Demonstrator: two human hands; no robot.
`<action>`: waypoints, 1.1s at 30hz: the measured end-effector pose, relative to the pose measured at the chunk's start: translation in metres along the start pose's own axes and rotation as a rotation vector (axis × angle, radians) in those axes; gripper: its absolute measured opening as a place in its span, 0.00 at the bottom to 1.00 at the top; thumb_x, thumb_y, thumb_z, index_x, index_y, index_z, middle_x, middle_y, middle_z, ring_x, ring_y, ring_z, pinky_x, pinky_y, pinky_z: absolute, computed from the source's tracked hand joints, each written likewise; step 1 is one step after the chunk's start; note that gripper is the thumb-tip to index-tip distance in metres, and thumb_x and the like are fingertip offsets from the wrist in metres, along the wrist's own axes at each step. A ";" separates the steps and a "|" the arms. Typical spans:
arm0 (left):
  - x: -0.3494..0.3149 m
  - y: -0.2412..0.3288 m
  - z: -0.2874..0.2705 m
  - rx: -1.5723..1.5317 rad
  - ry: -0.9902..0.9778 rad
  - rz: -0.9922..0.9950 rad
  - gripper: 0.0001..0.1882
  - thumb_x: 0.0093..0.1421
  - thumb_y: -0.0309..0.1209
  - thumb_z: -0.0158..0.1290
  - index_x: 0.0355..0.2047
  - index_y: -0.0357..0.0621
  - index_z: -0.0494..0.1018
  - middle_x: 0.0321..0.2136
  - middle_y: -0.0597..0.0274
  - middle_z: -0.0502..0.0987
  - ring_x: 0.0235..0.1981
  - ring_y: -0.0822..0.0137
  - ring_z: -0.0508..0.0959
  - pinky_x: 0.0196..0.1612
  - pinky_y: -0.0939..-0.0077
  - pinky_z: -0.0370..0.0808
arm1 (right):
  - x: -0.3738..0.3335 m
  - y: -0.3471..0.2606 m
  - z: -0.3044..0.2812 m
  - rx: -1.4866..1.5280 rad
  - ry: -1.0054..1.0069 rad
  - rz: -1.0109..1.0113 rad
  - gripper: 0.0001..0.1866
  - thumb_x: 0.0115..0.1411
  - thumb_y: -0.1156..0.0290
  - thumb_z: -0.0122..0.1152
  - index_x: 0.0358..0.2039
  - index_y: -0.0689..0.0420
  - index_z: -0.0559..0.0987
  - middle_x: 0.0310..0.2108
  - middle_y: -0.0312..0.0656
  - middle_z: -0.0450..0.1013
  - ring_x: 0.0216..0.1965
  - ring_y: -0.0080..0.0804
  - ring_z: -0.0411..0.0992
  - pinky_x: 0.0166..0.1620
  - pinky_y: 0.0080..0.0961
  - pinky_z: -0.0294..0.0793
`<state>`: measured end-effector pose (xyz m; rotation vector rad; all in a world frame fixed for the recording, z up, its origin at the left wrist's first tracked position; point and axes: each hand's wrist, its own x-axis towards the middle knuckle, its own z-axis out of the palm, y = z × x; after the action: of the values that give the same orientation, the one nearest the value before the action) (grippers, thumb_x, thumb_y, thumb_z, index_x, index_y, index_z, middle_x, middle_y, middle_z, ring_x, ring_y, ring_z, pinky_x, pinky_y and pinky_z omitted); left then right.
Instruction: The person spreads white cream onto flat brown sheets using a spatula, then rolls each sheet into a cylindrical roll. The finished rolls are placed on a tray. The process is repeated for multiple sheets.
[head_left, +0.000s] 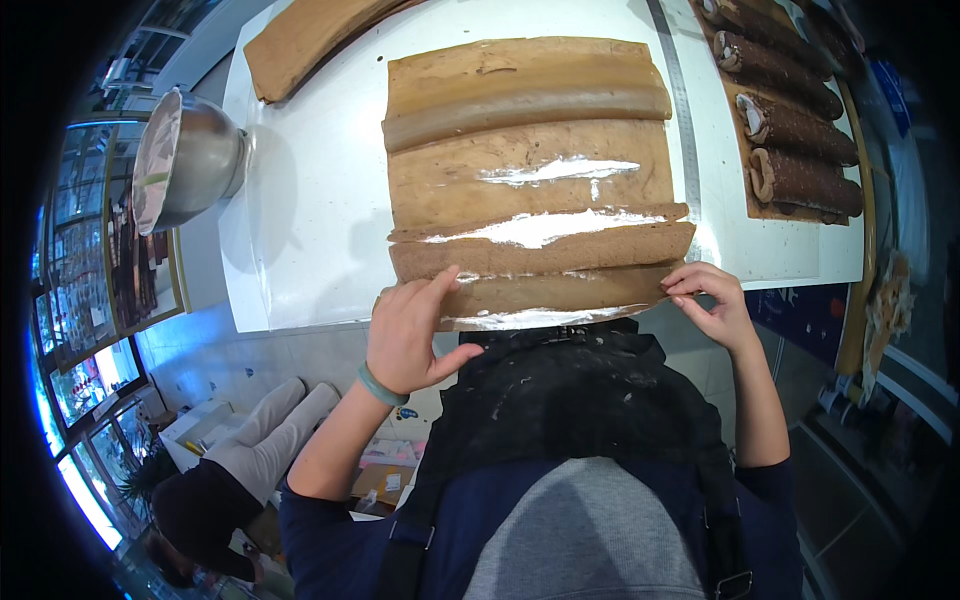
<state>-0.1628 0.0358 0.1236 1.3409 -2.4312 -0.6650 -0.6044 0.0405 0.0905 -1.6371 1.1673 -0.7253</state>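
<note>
A broad brown sheet (530, 198) lies on the white table (315, 220), reaching the middle of its near edge. Bright white patches cross the sheet; whether they are filling or glare, I cannot tell. A darker brown band (560, 256) runs across its near part, and the far part lies spread and wavy, so this piece seems at an early stage, not yet a closed roll.

At the sheet's near-right corner, the right hand (708, 300) pinches the edge between thumb and fingers. The left hand (408, 335) rests over the near-left corner, fingers extended, thumb spread away, not gripping.

Toward the table's right edge, several brown rolls (800, 128) with pale ends look already formed. A metal bowl (200, 165) stands by the left edge; more brown sheeting (310, 45) lies at the far edge, toward the far-left corner, apparently unused.
</note>
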 end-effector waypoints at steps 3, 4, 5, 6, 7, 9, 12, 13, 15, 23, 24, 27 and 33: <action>0.007 -0.011 -0.001 -0.094 -0.038 -0.050 0.40 0.65 0.52 0.54 0.69 0.37 0.60 0.50 0.55 0.81 0.48 0.49 0.78 0.54 0.60 0.72 | 0.005 -0.002 0.001 0.003 -0.065 0.098 0.07 0.59 0.80 0.66 0.39 0.63 0.84 0.46 0.45 0.81 0.45 0.34 0.80 0.47 0.26 0.80; 0.008 -0.013 -0.001 -0.124 -0.047 -0.061 0.40 0.66 0.51 0.52 0.70 0.37 0.59 0.50 0.54 0.81 0.48 0.48 0.78 0.54 0.60 0.72 | 0.007 -0.003 0.002 0.001 -0.075 0.093 0.07 0.60 0.79 0.65 0.40 0.62 0.84 0.48 0.45 0.80 0.47 0.34 0.79 0.48 0.27 0.80; 0.009 -0.015 -0.002 -0.152 -0.052 -0.071 0.39 0.67 0.50 0.51 0.70 0.37 0.58 0.50 0.54 0.81 0.48 0.48 0.77 0.54 0.60 0.72 | 0.009 -0.004 0.001 -0.006 -0.086 0.108 0.08 0.61 0.78 0.64 0.41 0.61 0.84 0.50 0.46 0.80 0.48 0.35 0.79 0.49 0.27 0.80; 0.010 -0.016 -0.004 -0.182 -0.058 -0.089 0.39 0.68 0.51 0.50 0.70 0.36 0.58 0.50 0.54 0.81 0.48 0.48 0.77 0.54 0.59 0.72 | 0.011 -0.004 0.001 -0.014 -0.096 0.121 0.08 0.63 0.76 0.63 0.42 0.61 0.84 0.51 0.46 0.79 0.50 0.35 0.78 0.50 0.28 0.79; 0.010 -0.016 -0.005 -0.214 -0.066 -0.107 0.39 0.68 0.51 0.49 0.70 0.36 0.58 0.50 0.53 0.81 0.48 0.47 0.77 0.55 0.59 0.72 | 0.013 -0.004 0.001 -0.017 -0.100 0.095 0.09 0.64 0.75 0.62 0.43 0.60 0.84 0.52 0.45 0.79 0.51 0.36 0.78 0.51 0.29 0.78; 0.011 -0.015 -0.007 -0.234 -0.074 -0.117 0.38 0.69 0.51 0.47 0.70 0.37 0.58 0.50 0.53 0.81 0.49 0.47 0.77 0.56 0.60 0.71 | 0.015 -0.004 -0.001 -0.012 -0.092 0.043 0.11 0.66 0.72 0.60 0.46 0.59 0.84 0.53 0.45 0.79 0.53 0.37 0.77 0.53 0.30 0.77; 0.015 -0.015 -0.010 -0.243 -0.088 -0.123 0.35 0.70 0.47 0.47 0.70 0.37 0.58 0.50 0.51 0.81 0.51 0.47 0.78 0.57 0.60 0.71 | 0.019 -0.002 -0.003 -0.046 -0.098 0.045 0.13 0.69 0.70 0.55 0.48 0.60 0.83 0.51 0.45 0.79 0.54 0.40 0.76 0.57 0.32 0.74; 0.017 -0.016 -0.011 -0.278 -0.102 -0.151 0.34 0.70 0.44 0.48 0.69 0.38 0.57 0.50 0.50 0.81 0.51 0.48 0.78 0.58 0.59 0.72 | 0.020 -0.002 -0.004 -0.054 -0.102 0.047 0.13 0.69 0.70 0.55 0.48 0.60 0.83 0.51 0.45 0.79 0.54 0.40 0.76 0.58 0.33 0.73; 0.022 -0.020 -0.014 -0.399 -0.123 -0.220 0.31 0.71 0.41 0.47 0.69 0.38 0.57 0.50 0.48 0.80 0.51 0.49 0.79 0.58 0.60 0.72 | 0.022 -0.001 -0.007 -0.039 -0.106 0.063 0.13 0.71 0.71 0.52 0.49 0.62 0.82 0.51 0.46 0.79 0.54 0.39 0.76 0.58 0.32 0.73; 0.054 -0.041 -0.025 -0.642 -0.202 -0.331 0.28 0.75 0.42 0.43 0.68 0.36 0.57 0.50 0.45 0.78 0.54 0.52 0.78 0.60 0.63 0.71 | 0.046 -0.004 -0.022 0.105 -0.137 0.129 0.21 0.75 0.59 0.48 0.51 0.63 0.81 0.54 0.47 0.76 0.56 0.38 0.74 0.61 0.33 0.71; 0.061 -0.045 -0.026 -0.648 -0.191 -0.335 0.28 0.75 0.42 0.43 0.67 0.35 0.57 0.50 0.44 0.78 0.55 0.51 0.78 0.60 0.63 0.71 | 0.052 -0.006 -0.023 0.040 -0.103 0.099 0.20 0.74 0.60 0.51 0.52 0.62 0.80 0.54 0.46 0.76 0.56 0.39 0.74 0.60 0.33 0.71; 0.083 -0.054 -0.025 -0.383 -0.172 -0.241 0.28 0.77 0.40 0.42 0.69 0.36 0.55 0.56 0.46 0.76 0.58 0.56 0.75 0.64 0.63 0.69 | 0.072 -0.014 -0.019 -0.262 -0.030 -0.011 0.18 0.70 0.63 0.58 0.55 0.60 0.79 0.54 0.45 0.75 0.55 0.41 0.73 0.59 0.33 0.72; 0.112 -0.044 0.015 0.143 -0.071 -0.015 0.56 0.54 0.49 0.69 0.73 0.37 0.51 0.60 0.41 0.71 0.61 0.41 0.70 0.67 0.50 0.65 | 0.122 -0.026 0.036 -1.041 0.009 -0.187 0.44 0.59 0.55 0.70 0.72 0.53 0.62 0.63 0.48 0.66 0.66 0.46 0.62 0.72 0.47 0.56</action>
<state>-0.1972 -0.0756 0.0909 1.4127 -2.5710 -0.5607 -0.5196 -0.0581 0.0947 -2.6139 1.5297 -0.1972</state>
